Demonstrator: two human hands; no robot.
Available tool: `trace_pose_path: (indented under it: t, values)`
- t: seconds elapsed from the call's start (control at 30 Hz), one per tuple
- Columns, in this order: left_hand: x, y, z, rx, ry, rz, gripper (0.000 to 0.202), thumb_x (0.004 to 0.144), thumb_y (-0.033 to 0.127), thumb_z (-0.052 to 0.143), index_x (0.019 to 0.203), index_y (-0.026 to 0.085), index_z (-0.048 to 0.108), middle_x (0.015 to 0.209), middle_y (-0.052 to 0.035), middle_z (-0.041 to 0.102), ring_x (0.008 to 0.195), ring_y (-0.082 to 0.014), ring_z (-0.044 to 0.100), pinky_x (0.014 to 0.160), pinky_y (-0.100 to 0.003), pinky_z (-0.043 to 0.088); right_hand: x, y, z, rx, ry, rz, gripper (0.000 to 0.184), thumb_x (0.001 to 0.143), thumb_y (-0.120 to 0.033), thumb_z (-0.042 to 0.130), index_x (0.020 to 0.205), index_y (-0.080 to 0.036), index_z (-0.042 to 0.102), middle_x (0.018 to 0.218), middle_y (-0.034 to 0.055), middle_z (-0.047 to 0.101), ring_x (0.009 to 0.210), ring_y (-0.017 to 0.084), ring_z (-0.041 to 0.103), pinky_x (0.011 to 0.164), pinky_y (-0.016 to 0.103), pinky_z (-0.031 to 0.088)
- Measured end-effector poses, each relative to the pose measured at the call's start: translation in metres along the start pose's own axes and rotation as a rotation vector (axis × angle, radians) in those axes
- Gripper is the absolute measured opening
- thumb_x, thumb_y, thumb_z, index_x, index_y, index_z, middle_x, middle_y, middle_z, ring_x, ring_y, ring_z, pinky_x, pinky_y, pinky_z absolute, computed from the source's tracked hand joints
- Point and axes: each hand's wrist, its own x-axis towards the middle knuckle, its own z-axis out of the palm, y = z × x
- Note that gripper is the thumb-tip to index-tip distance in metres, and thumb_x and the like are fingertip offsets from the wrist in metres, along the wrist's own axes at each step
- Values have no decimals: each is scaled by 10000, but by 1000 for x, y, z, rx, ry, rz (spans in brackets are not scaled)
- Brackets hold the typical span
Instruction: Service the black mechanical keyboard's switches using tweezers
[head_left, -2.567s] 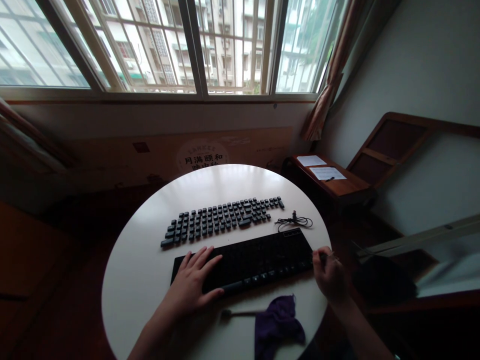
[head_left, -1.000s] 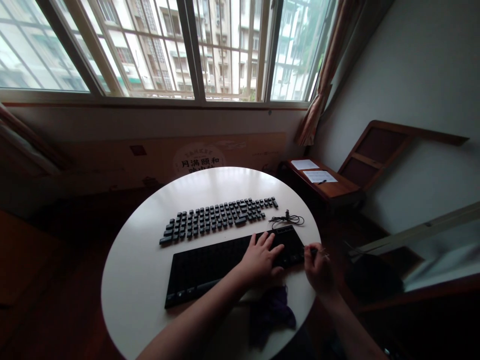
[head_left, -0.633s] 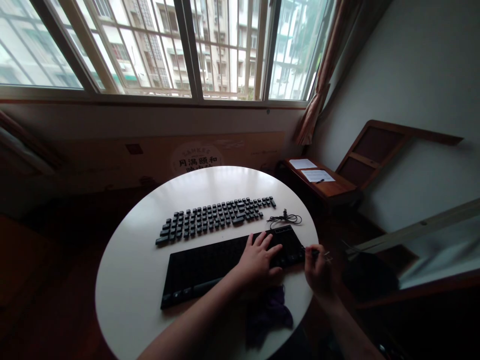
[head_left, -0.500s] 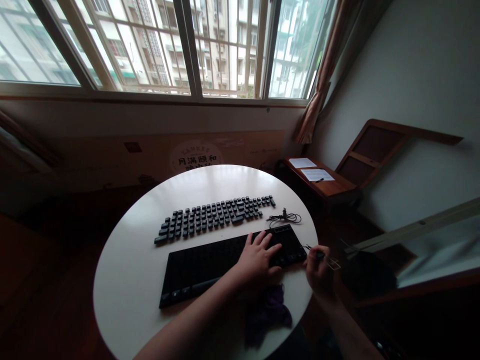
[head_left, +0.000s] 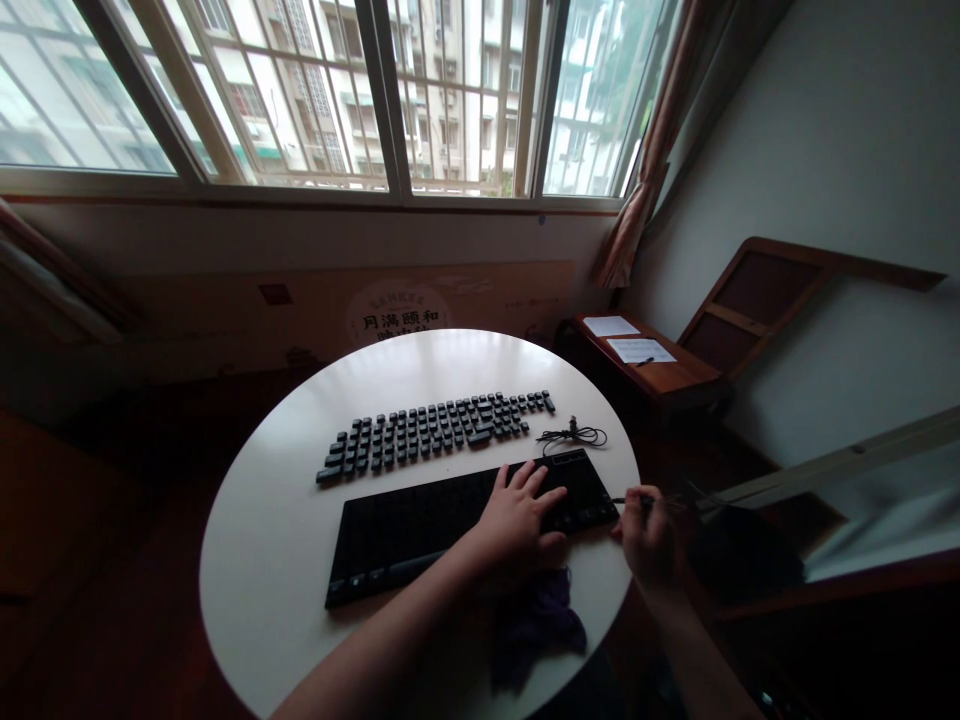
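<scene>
A black keyboard base (head_left: 420, 525) with most keycaps off lies across the round white table (head_left: 285, 560). My left hand (head_left: 516, 520) rests flat on its right part, fingers spread. My right hand (head_left: 646, 530) is closed at the keyboard's right end, pinching a small thin metal tool (head_left: 637, 500) whose tip touches the edge. Rows of loose black keycaps (head_left: 435, 432) are laid out behind the keyboard. A coiled black cable (head_left: 574, 434) lies at the keyboard's far right corner.
A purple cloth (head_left: 536, 625) lies at the table's near edge under my left wrist. A low wooden side table (head_left: 679, 378) with two papers (head_left: 628, 340) stands to the right. A window runs along the back wall, with a cardboard panel (head_left: 390, 305) beneath it.
My left hand has moved from the keyboard's left end to its right part. My right hand stays at the right end with the tool. The brush near the cloth is no longer visible.
</scene>
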Motion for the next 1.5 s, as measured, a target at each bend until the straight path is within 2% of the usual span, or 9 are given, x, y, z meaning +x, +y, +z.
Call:
trace_pose_path:
  t: [0.27,0.5,0.7,0.8,0.97,1.27,1.5]
  values:
    - [1,0,3,9,8,9,709,866,649,594,1489,335,464,1620,-137,322,1514,-379,212,1176,-680,103,1,-9,-5,-55,-110,-3,427,946,-623,397,894,-217,517,589,48,657,453,248,650,474,317,478]
    - [1,-1,5,5,13,11,713,865,655,591,1491,340,462,1624,-118,321,1507,-393,219,1178,-680,93,5,-13,-1,-154,-195,-110,293,942,-508,453,833,-244,515,650,50,656,571,261,659,527,310,433]
    - [1,-2,4,1,4,9,715,868,670,574,1493,341,458,1626,-120,316,1511,-387,213,1179,-677,87,3,-8,3,-142,-155,-133,299,939,-510,451,830,-239,516,648,58,648,576,266,651,554,324,443]
    - [1,-1,3,0,6,8,714,867,658,585,1494,341,455,1627,-118,314,1511,-387,212,1180,-677,86,-2,-2,4,-96,-72,-108,375,957,-577,403,867,-227,504,662,75,658,594,269,665,573,337,482]
    - [0,1,0,-8,13,13,705,869,646,588,1488,332,464,1623,-135,317,1512,-380,214,1176,-678,95,-13,2,3,-16,1,-39,425,982,-627,351,929,-220,459,507,-15,564,438,222,602,497,307,483]
    - [-1,2,-1,-14,20,5,699,864,645,596,1479,334,476,1617,-117,337,1507,-378,228,1183,-661,111,3,-8,-6,26,-95,72,470,923,-677,437,900,-215,522,445,-7,574,405,246,614,468,318,467]
    - [-1,3,-1,-21,14,0,704,863,645,599,1483,338,468,1622,-125,325,1512,-370,220,1184,-661,91,10,-6,-8,64,-143,161,488,921,-701,432,927,-219,505,450,-44,540,408,255,644,451,318,494]
